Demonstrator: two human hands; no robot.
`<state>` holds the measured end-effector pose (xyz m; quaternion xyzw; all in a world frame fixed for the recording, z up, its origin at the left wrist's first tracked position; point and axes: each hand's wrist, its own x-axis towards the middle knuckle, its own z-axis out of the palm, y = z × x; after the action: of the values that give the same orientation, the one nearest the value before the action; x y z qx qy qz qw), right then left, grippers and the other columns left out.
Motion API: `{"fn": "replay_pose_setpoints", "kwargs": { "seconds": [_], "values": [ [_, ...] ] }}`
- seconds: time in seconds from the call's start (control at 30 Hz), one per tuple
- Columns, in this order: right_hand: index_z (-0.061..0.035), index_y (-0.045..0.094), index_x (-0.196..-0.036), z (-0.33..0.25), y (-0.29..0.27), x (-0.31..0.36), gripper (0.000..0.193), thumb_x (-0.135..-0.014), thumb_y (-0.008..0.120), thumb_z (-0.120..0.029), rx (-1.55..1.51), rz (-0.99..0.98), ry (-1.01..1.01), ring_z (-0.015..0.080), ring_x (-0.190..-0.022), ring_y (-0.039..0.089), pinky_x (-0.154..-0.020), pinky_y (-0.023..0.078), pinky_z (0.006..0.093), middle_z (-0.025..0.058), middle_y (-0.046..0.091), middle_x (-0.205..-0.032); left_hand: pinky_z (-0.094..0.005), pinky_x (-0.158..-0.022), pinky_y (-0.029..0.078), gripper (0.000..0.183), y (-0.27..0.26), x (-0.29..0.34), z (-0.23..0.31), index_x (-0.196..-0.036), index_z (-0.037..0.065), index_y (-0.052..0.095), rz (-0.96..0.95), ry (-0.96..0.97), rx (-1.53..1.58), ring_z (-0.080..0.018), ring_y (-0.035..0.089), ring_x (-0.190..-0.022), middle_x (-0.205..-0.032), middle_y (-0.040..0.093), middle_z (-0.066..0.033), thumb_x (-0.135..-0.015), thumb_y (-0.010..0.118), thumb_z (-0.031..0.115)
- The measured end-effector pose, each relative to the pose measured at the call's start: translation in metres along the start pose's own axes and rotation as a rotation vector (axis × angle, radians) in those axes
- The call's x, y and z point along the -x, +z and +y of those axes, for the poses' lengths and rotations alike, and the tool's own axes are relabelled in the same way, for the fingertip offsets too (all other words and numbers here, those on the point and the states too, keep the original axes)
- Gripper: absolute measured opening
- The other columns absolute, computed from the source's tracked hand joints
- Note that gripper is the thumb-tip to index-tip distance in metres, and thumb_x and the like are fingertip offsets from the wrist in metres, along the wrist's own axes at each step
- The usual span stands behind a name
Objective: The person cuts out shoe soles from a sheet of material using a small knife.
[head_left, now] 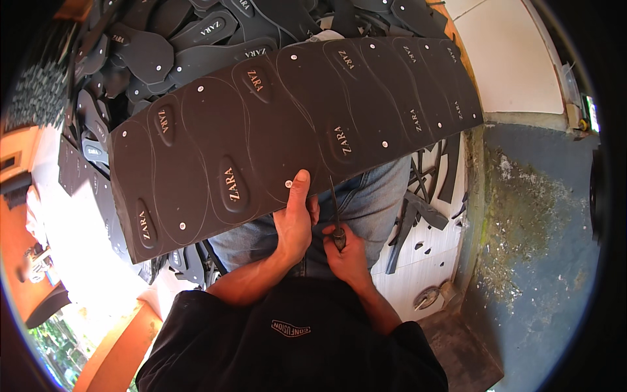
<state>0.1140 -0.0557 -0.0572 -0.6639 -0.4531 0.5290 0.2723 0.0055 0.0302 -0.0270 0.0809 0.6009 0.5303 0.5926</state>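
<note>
Left hand (294, 225) grips the near edge of a long dark sheet (281, 130), thumb flat on the upper face, the other fingers bent below the edge. The right hand (347, 256) is closed around the handle of a slender tool (339, 238), whose narrow blade points away from the person and reaches the sheet's near edge just right of the left hand; whether the tip has entered the material cannot be told. The sheet spans the middle of the scene above a pair of blue jeans (385, 193), its right end farther away. Its face bears curved sole-shaped outlines, raised oval pads (230, 186) with pale lettering, and small white dots (200, 89). Far left, dark sole-shaped pieces (140, 55) lie heaped. Right of the jeans, dark offcuts (426, 210) are scattered on a pale floor (401, 277).
</note>
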Motion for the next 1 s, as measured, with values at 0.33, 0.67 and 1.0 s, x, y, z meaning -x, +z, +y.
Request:
{"fn": "replay_pose_setpoints", "kwargs": {
  "seconds": [0.33,0.67,1.0],
  "values": [
    [-0.0009,0.06,-0.081,0.006,0.027,-0.025,0.006,-0.078,0.055,-0.004,0.036,0.093,-0.038,0.0369,-0.064,0.063,-0.057,0.048,0.0408,0.0198,0.061,-0.065,-0.0204,-0.038,0.028,0.018,-0.013,-0.006,0.003,-0.093,0.011,0.052,-0.129,-0.078,0.025,-0.0075,0.041,-0.049,-0.074,0.047,0.0025,-0.089,0.062,0.025],
    [-0.0014,0.059,-0.073,0.005,0.041,-0.062,0.005,-0.077,0.06,-0.004,0.081,0.159,-0.098,0.0216,-0.061,0.065,-0.057,0.048,0.0324,0.0119,0.061,-0.061,-0.0203,-0.036,0.028,0.017,-0.013,-0.008,0.005,-0.085,0.01,0.053,-0.152,-0.085,0.031,-0.0053,0.038,-0.044,-0.061,0.045,0.003,-0.092,0.058,0.025],
    [0.0011,0.062,-0.089,-0.008,0.037,-0.093,0.026,-0.076,0.067,-0.021,0.174,0.054,-0.095,0.044,-0.08,0.06,-0.068,0.049,0.0469,0.0242,0.063,-0.077,-0.0193,-0.035,0.026,0.017,-0.011,-0.012,0.008,-0.087,0.01,0.054,-0.138,-0.093,-0.007,-0.0046,0.037,-0.043,-0.057,0.044,0.003,-0.092,0.056,0.027]
  ]
}}
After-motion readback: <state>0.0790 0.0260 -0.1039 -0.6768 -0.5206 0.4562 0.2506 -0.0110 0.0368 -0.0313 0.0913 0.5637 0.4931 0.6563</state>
